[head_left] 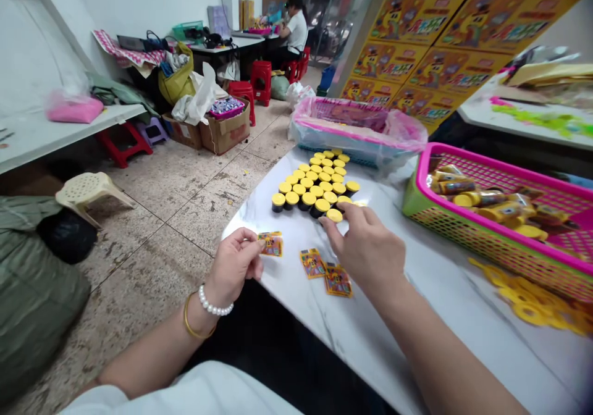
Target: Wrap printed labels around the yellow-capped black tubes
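Observation:
Between the thumb and fingers of my left hand (238, 257) is a small printed label (272, 244), yellow and orange with a cartoon figure. Rows of small black jars with yellow lids (316, 191) stand upright on the marbled white table (287, 285). My right hand (368, 242) reaches the near edge of that group, its thumb and fingers closed around a yellow-lidded jar (334, 215). Its fingers partly hide the jars behind. Two piles of similar labels (312, 263) lie on the table between my hands, near its front edge.
At right, a pink-and-green basket (486, 230) holds several labelled jars, with yellow plastic rings (532, 297) before it. A plastic-lined basket (356, 125) stands behind the jars. Printed cartons (412, 23) are stacked beyond. A beige stool (92, 192) stands left; another person (295, 29) sits far back.

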The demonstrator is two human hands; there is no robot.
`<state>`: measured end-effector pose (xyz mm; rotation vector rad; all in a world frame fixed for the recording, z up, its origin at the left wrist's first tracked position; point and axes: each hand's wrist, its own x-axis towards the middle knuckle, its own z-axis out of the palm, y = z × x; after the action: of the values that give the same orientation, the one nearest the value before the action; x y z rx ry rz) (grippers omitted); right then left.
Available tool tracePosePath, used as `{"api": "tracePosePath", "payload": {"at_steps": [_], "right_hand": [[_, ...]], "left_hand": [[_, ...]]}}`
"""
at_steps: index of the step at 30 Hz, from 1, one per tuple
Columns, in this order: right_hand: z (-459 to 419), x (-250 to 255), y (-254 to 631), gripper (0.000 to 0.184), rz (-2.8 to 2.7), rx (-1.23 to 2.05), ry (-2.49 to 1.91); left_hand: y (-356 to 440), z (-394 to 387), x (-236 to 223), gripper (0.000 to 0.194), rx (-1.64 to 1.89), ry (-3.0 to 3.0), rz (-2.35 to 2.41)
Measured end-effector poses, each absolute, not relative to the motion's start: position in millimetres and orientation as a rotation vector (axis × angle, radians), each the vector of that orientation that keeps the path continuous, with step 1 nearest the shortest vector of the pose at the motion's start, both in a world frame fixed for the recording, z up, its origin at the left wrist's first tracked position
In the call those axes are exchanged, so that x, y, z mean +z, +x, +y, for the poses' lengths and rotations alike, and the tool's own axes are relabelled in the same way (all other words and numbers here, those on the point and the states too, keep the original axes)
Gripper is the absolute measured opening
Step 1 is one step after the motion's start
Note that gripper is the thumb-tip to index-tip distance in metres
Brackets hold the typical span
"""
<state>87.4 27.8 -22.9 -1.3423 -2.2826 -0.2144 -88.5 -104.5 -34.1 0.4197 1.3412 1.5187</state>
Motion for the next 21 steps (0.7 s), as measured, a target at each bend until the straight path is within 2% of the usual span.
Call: {"api": "tracePosePath", "payload": {"at_steps": [2, 4, 7, 9, 12, 14, 16, 19, 21], "right_hand": [[36.8, -25.1, 88.5, 0.037, -2.357, -0.276, -1.52], [41.6, -28.8, 87.9, 0.031, -2.419, -0.237, -1.612], [45.1, -33.4, 87.9, 0.023, -2.424, -0.118, -1.614], [47.3, -33.4, 89.6, 0.022, -2.408, 0.002, -1.556], [49.2, -24.1, 94.7, 0.03, -2.328, 0.22, -1.458], [48.1, -11.6, 98.6, 0.037, -2.213, 0.37, -1.352], [44.9, 2.4, 101.4, 0.036, -2.068, 0.653, -1.216], [37.4, 16.4, 101.0, 0.032, -1.768, 1.266, -1.018], [32.4, 17.3, 97.5, 0.031, -1.595, 1.527, -0.918]], "left_hand": [[-88.5, -102.4, -31.4, 0.033, 1.431, 0.412, 1.303], [-89.6, -99.7, -29.3, 0.035, 1.371, 0.385, 1.264], [-92.1, -96.2, -28.1, 0.032, 1.292, 0.312, 1.172], [-93.8, -94.4, -27.8, 0.024, 1.248, 0.259, 1.107], [-96.0, -90.2, -26.2, 0.007, 1.234, 0.199, 1.029], [-97.2, -85.5, -24.3, 0.006, 1.258, 0.149, 0.998], [-98.3, -79.7, -22.8, 0.012, 1.297, 0.072, 0.978], [-98.7, -72.2, -22.4, 0.017, 1.325, -0.037, 0.939], [-98.3, -69.4, -22.9, 0.018, 1.331, -0.079, 0.905]]}}
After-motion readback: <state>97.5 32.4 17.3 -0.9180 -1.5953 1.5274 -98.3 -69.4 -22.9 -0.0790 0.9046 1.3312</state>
